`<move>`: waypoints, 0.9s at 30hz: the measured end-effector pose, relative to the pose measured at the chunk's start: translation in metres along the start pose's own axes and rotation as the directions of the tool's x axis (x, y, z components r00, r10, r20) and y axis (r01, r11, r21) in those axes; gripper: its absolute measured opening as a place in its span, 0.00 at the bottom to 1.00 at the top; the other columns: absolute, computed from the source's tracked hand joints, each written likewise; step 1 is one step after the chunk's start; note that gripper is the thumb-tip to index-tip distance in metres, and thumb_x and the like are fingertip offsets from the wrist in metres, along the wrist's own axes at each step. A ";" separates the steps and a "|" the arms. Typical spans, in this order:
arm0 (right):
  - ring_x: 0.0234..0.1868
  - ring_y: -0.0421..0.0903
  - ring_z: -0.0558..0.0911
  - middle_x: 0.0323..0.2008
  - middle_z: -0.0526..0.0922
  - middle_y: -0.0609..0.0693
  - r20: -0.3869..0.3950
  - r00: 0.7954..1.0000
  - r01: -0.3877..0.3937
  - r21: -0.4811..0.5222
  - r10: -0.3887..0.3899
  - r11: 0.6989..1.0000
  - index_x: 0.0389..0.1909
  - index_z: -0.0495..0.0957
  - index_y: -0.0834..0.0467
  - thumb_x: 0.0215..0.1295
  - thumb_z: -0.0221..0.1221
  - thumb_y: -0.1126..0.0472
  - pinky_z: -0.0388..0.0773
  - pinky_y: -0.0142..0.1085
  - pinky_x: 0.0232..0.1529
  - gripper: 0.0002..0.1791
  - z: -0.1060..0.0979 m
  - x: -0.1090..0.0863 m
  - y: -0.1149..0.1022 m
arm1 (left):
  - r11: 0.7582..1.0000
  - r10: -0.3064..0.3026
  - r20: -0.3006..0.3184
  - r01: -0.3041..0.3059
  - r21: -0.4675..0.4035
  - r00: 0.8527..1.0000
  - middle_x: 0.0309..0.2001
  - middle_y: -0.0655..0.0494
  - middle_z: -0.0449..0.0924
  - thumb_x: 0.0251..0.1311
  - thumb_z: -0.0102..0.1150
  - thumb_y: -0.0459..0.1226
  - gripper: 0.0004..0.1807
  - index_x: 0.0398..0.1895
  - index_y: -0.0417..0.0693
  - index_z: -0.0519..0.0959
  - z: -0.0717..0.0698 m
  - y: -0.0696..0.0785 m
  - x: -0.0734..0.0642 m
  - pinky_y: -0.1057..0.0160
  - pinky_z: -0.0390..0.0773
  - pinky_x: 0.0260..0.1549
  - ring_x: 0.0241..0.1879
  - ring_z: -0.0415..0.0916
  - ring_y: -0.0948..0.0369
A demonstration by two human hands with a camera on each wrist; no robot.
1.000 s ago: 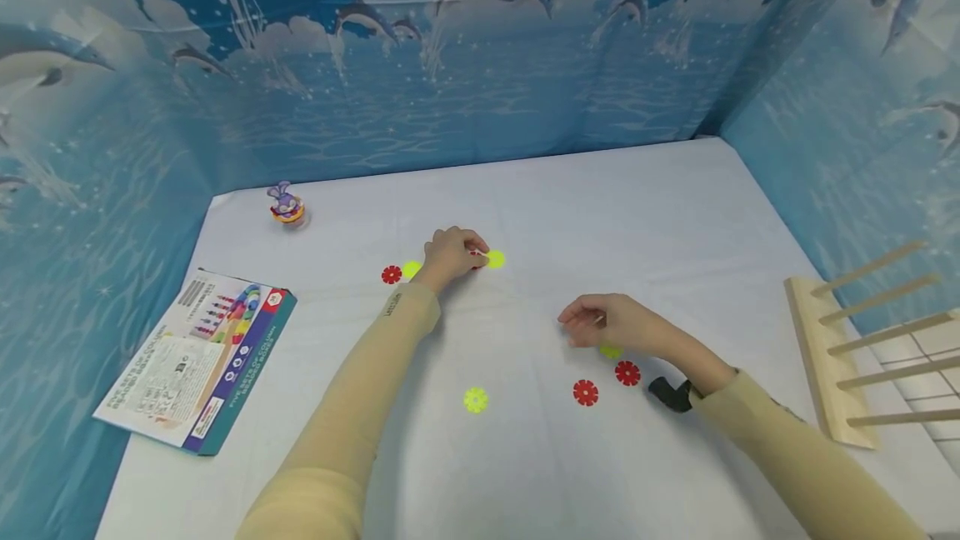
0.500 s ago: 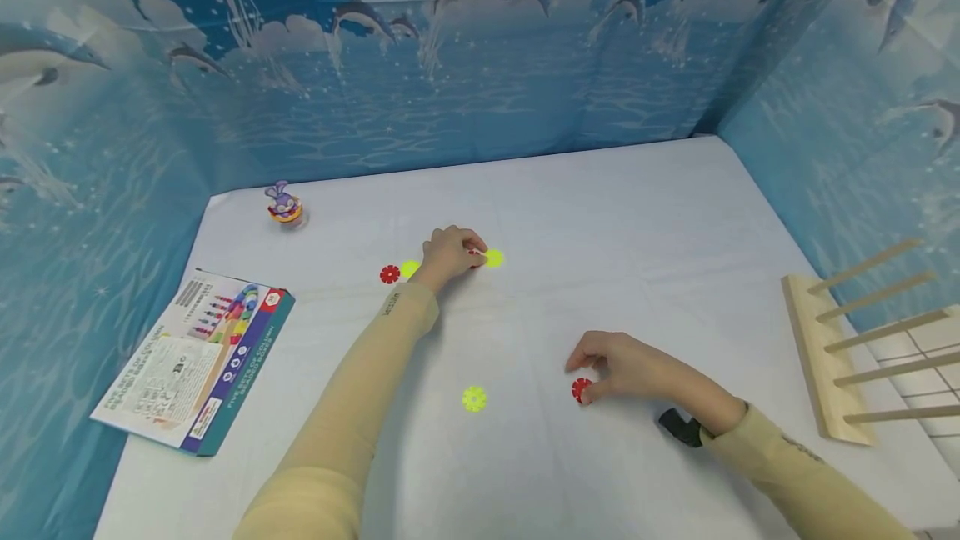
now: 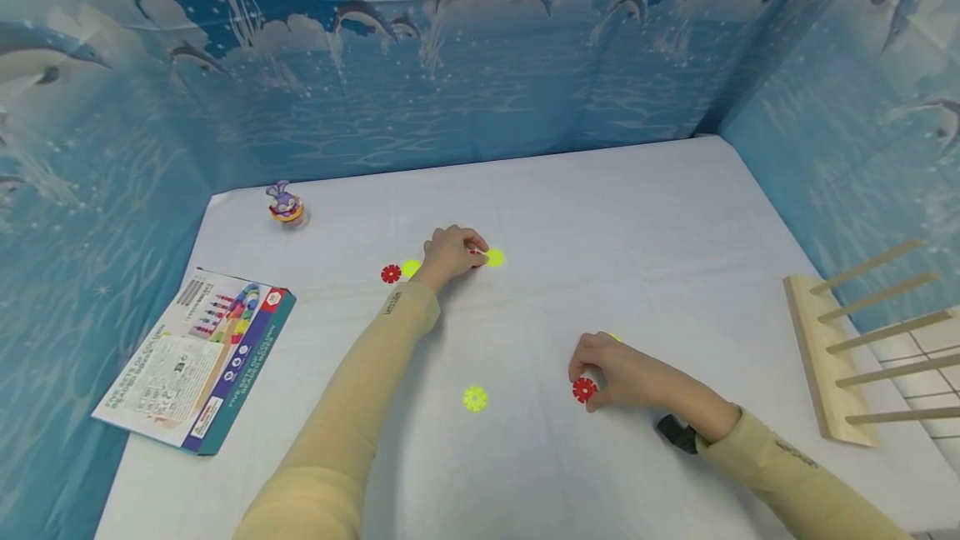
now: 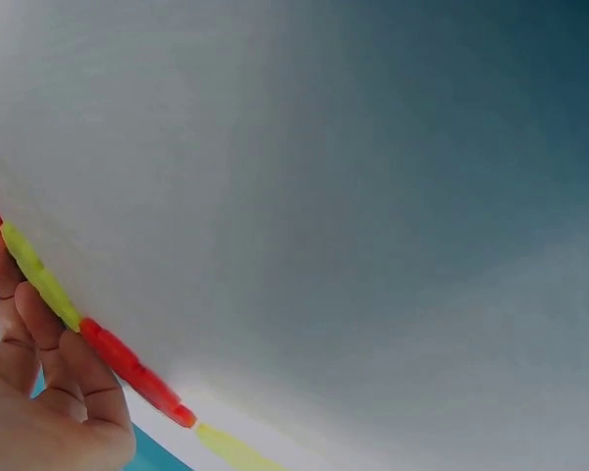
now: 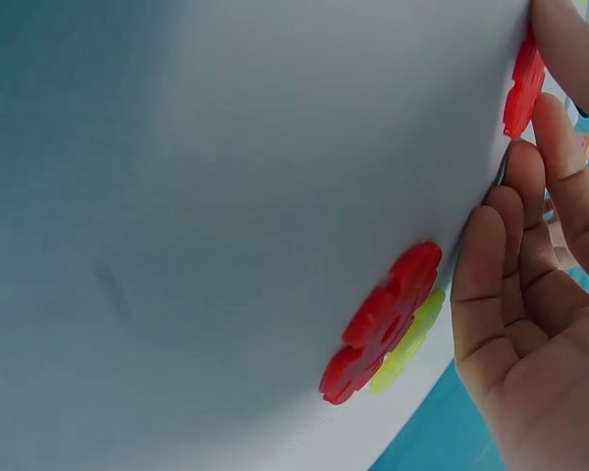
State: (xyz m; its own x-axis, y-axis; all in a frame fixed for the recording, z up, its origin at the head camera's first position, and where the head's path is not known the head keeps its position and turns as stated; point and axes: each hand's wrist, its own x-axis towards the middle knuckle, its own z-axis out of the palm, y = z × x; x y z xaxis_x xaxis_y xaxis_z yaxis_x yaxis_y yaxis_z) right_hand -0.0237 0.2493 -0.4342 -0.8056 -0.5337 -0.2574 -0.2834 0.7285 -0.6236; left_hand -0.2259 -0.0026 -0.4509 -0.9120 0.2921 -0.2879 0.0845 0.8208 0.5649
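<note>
My left hand (image 3: 450, 257) stays over a row of flat plastic snowflake discs, alternating red and yellow. Its thumb and index finger pinch a red disc (image 3: 475, 256), beside the yellow end disc (image 3: 495, 257); other fingertips rest along a yellow disc (image 4: 39, 275) and a red disc (image 4: 137, 373). Nearer the front, my right hand (image 3: 622, 373) has thumb and index finger at opposite edges of another red disc (image 3: 585, 391), lying on the cloth. Behind it are a red disc (image 5: 383, 324) and a yellow disc (image 5: 409, 343), mostly hidden in the head view.
A loose yellow disc (image 3: 475, 398) lies front centre. The printed box (image 3: 195, 361) is on the left, with a purple rabbit toy (image 3: 285, 204) behind it. At right stands a wooden base with pegs (image 3: 828, 361). Dolphin-print curtains (image 3: 465, 107) border the table.
My right hand has come down toward the table's front and put its thumb and finger around the red disc. The left hand has held its place on the row.
</note>
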 end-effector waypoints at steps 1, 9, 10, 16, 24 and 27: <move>0.42 0.39 0.69 0.37 0.74 0.38 -0.001 1.000 0.002 -0.002 -0.002 1.000 0.32 0.77 0.47 0.47 0.73 0.66 0.72 0.30 0.41 0.16 0.000 0.000 0.000 | 1.000 0.001 0.000 -0.001 0.000 1.000 0.42 0.54 0.74 0.61 0.66 0.44 0.09 0.44 0.57 0.84 0.000 0.000 0.000 0.46 0.60 0.60 0.53 0.64 0.52; 0.38 0.37 0.68 0.34 0.74 0.38 -0.010 1.000 0.002 0.014 -0.002 1.000 0.30 0.75 0.48 0.46 0.73 0.67 0.71 0.28 0.36 0.18 0.001 0.001 0.000 | 1.000 0.005 -0.005 -0.005 0.002 1.000 0.40 0.55 0.74 0.60 0.67 0.44 0.08 0.42 0.58 0.85 0.001 -0.001 0.002 0.47 0.61 0.58 0.52 0.64 0.53; 0.37 0.37 0.68 0.33 0.74 0.38 -0.010 1.000 0.003 0.018 -0.002 1.000 0.30 0.75 0.48 0.46 0.73 0.67 0.70 0.28 0.36 0.18 0.001 0.001 0.000 | 1.000 0.005 -0.005 -0.005 0.000 1.000 0.40 0.55 0.74 0.60 0.67 0.44 0.08 0.42 0.58 0.85 0.001 -0.002 0.002 0.47 0.61 0.58 0.52 0.64 0.53; 0.36 0.37 0.70 0.31 0.75 0.38 -0.005 1.000 0.005 0.038 -0.005 0.999 0.31 0.75 0.49 0.48 0.72 0.68 0.72 0.29 0.36 0.17 0.000 0.001 -0.001 | 1.000 0.004 -0.003 -0.004 -0.003 1.000 0.41 0.55 0.74 0.60 0.67 0.44 0.09 0.42 0.58 0.85 0.000 -0.002 0.002 0.47 0.62 0.58 0.52 0.64 0.53; 0.29 0.36 0.71 0.25 0.76 0.39 0.034 0.999 0.020 0.102 -0.024 0.995 0.29 0.78 0.47 0.51 0.70 0.70 0.71 0.29 0.32 0.15 -0.005 0.004 0.001 | 1.000 0.013 0.004 -0.013 -0.001 1.000 0.43 0.55 0.75 0.61 0.66 0.44 0.09 0.43 0.57 0.85 -0.001 -0.001 0.001 0.46 0.61 0.59 0.53 0.64 0.53; 0.26 0.34 0.71 0.23 0.77 0.39 0.052 0.998 0.009 0.135 -0.016 0.991 0.29 0.79 0.47 0.54 0.70 0.68 0.71 0.28 0.30 0.12 -0.009 0.008 0.001 | 1.000 0.015 0.005 -0.016 0.005 1.000 0.44 0.55 0.75 0.61 0.66 0.44 0.09 0.43 0.57 0.84 -0.001 0.000 0.000 0.46 0.61 0.59 0.53 0.64 0.53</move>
State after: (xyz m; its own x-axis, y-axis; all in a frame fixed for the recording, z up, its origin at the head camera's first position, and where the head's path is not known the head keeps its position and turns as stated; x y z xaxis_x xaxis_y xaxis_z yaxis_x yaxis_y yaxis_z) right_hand -0.0346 0.2500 -0.4306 -0.7725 -0.5672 -0.2855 -0.2181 0.6593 -0.7196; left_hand -0.2263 -0.0037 -0.4498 -0.9086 0.3072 -0.2830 0.1006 0.8186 0.5655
